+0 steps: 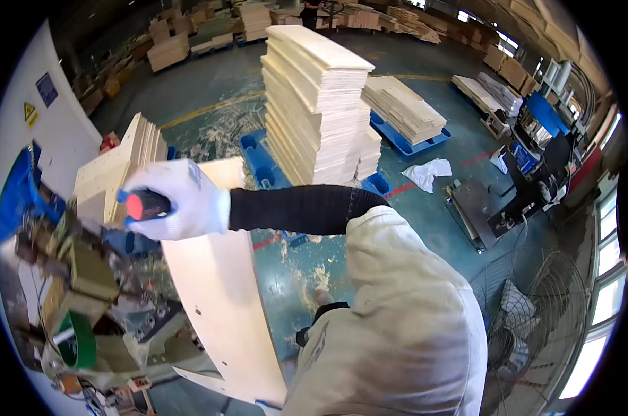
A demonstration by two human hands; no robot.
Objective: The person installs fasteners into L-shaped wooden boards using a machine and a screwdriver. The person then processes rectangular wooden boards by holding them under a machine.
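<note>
My right hand (178, 200), in a white glove, reaches across to the left and is closed around a dark tool with a red round end (135, 206). Under it lies a long pale wooden board (220, 305) with small dark holes and a notched lower end. At the bottom edge of the view, a small piece of my gloved left hand (267, 408) shows beside the board's lower end; its fingers are hidden.
A machine (85, 277) stands at the left, near leaning boards (130, 156). Tall stacked boards (314, 104) stand ahead, with a lower stack (404, 107) on a blue pallet (418, 145). A wire fan (536, 312) and a black machine (529, 187) are at the right.
</note>
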